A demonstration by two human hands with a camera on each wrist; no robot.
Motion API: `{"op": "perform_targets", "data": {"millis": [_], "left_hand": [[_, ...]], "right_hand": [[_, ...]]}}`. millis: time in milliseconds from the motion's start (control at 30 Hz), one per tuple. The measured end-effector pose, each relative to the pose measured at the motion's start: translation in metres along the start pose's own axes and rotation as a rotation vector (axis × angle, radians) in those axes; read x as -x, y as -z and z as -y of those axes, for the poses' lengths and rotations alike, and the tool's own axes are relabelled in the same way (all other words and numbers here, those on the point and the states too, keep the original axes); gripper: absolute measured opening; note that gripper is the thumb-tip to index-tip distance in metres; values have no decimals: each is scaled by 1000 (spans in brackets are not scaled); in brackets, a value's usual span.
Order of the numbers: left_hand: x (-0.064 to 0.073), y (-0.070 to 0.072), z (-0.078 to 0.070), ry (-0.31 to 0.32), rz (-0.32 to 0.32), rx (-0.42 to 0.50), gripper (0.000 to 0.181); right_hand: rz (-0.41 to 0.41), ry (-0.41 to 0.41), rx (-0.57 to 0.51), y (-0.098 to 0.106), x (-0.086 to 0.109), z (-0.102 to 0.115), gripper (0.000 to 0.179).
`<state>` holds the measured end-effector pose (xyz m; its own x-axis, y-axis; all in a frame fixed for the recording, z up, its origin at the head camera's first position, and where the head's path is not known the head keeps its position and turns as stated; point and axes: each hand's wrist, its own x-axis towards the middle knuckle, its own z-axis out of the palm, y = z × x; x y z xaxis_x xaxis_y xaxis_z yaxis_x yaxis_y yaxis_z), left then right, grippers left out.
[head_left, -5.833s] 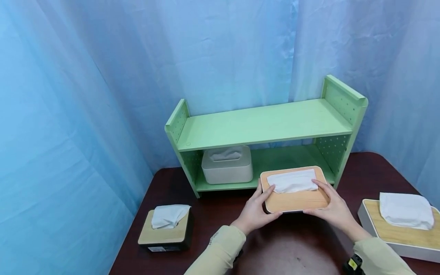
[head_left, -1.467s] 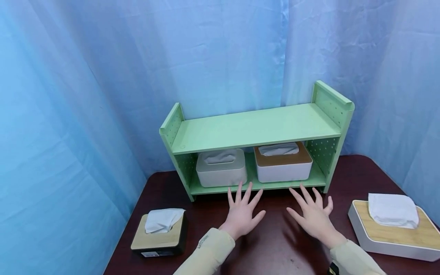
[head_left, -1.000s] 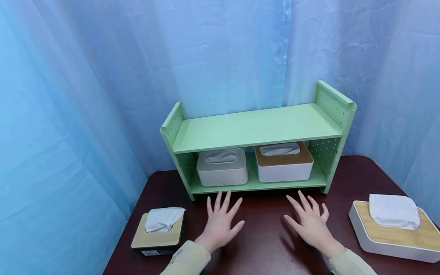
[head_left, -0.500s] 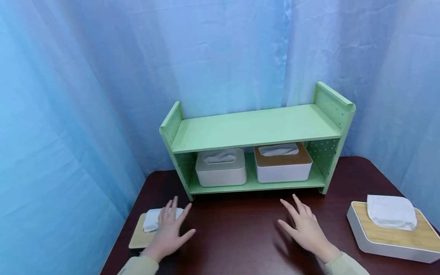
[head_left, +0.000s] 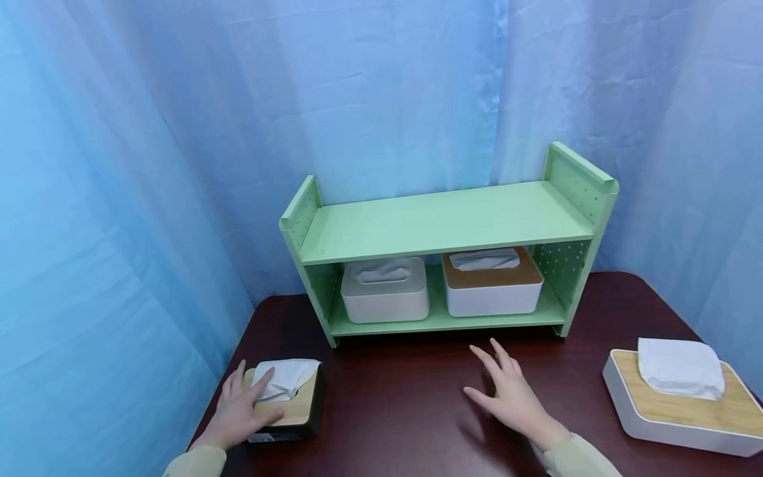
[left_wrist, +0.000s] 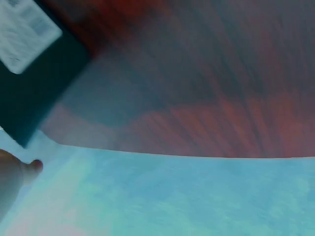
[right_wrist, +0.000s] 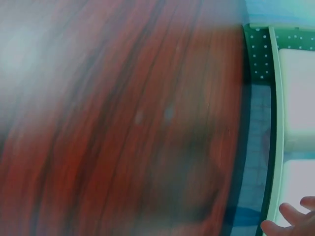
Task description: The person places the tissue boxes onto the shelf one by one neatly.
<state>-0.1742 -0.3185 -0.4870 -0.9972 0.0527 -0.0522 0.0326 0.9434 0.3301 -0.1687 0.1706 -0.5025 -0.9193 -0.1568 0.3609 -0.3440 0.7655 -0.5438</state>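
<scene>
My left hand [head_left: 237, 412] overlaps the left edge of a small black tissue box [head_left: 301, 403] with a light wooden lid, its fingers spread around that side and holding nothing. A white tissue [head_left: 287, 377] pokes out of the lid. In the left wrist view the dark side of this tissue box [left_wrist: 47, 81] shows a white label, with a fingertip [left_wrist: 33, 167] below it. My right hand [head_left: 507, 394] hovers over the table in front of the shelf, fingers spread and holding nothing. Its fingers [right_wrist: 290, 216] show at the lower right of the right wrist view.
A green two-tier shelf [head_left: 447, 222] stands at the back. On its lower tier sit a white tissue box [head_left: 384, 306] and a white tissue box with a brown lid [head_left: 493, 299]. A larger wood-lidded tissue box [head_left: 685, 424] lies at the table's right.
The brown-lidded tissue box, held in both hands earlier, now sits on the lower tier, released. My left hand has swung left to the black tissue box; my right hand drifted slightly left.
</scene>
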Motion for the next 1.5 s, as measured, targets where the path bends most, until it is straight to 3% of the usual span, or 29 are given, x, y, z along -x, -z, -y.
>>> {"op": "perform_targets", "data": {"millis": [167, 500, 700, 1100, 1500], "left_hand": [[-1, -4, 10, 71, 89, 14, 97], [-4, -7, 9, 40, 114, 60, 103], [-4, -11, -5, 41, 104, 71, 104], [-4, -24, -32, 10, 39, 84, 102], [-9, -46, -84, 8, -11, 113, 101]], "right_hand": [[49, 8, -84, -18, -5, 12, 74], [198, -61, -237, -35, -19, 32, 84], [271, -57, -316, -42, -25, 47, 91], [384, 61, -355, -57, -20, 68, 109], [431, 68, -382, -72, -25, 81, 114]]}}
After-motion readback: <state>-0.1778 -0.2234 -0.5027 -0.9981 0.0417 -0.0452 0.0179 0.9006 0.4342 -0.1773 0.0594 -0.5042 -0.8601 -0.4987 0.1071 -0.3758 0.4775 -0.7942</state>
